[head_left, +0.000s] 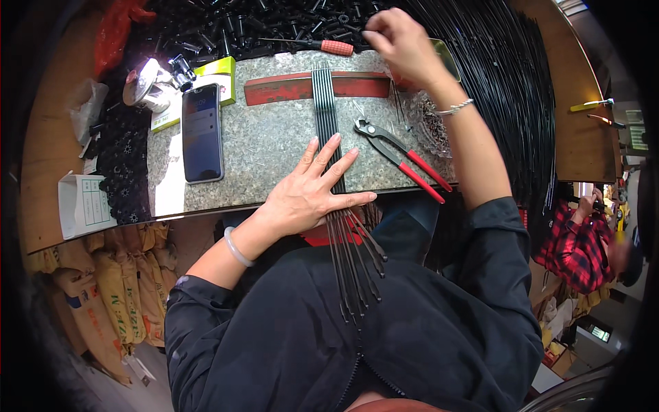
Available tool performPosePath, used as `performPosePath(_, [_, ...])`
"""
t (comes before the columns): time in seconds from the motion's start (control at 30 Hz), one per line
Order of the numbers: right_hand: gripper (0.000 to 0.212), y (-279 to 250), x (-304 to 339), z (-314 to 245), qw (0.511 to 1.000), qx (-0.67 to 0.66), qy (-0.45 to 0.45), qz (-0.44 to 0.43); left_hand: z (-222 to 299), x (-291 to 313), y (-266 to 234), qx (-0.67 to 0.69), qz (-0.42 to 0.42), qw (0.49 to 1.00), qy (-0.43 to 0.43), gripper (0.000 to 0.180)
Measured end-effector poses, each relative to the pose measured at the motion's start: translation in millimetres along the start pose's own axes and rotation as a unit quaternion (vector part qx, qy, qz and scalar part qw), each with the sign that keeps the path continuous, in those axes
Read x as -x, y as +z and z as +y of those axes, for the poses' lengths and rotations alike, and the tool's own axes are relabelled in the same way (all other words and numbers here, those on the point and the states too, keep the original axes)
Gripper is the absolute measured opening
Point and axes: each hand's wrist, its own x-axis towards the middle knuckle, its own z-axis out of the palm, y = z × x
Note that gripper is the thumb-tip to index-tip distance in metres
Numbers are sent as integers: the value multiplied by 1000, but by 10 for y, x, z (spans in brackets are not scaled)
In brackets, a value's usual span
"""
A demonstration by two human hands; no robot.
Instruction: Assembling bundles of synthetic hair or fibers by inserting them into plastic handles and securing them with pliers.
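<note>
- The thin black rods (325, 113) lay side by side across the grey slab (261, 147), running from its far side over the near edge, where their knobbed ends fanned out in front of my dark jacket (288, 295).
- Under the far part of the row sat a long red bar (280, 90), set crosswise near the slab's far edge.
- My left hand (312, 187) rested palm down on the rods at the near edge, fingers spread wide, pressing the row rather than gripping round it.
- My right hand (405, 51) hung by the far right corner, fingers curled in; whether it pinched something small I could not make out.
- I judged the step in hand to be steadying the row with the left while the right was busy at that corner.
- As I read it, the next move called for a flat, even left palm, so no rod rolled out of line, and a careful right hand around the closely set far ends.
- Right of the row lay the pincers (414, 158), red handles toward the near right corner, beside a bag of small metal bits (429, 127).
- Beyond the far edge lay a screwdriver (336, 47); near the left edge, a phone (202, 134).
</note>
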Motion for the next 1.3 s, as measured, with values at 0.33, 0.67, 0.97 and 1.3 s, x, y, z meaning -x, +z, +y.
performPosePath(0.33, [13, -346, 318, 469, 976, 118, 52, -176, 15, -5, -3, 8, 7, 1000, -1, 60])
performPosePath(0.67, [14, -202, 203, -4, 999, -31, 11, -19, 17, -6, 0, 3, -2, 1000, -3, 58])
performPosePath(0.97, [22, 383, 117, -141, 965, -119, 144, -185, 23, -24, -8, 4, -2, 1000, -5, 58])
performPosePath(1.3, [20, 416, 78, -109, 948, -168, 155, -222, 13, -19, -21, -5, -5, 1000, -5, 56])
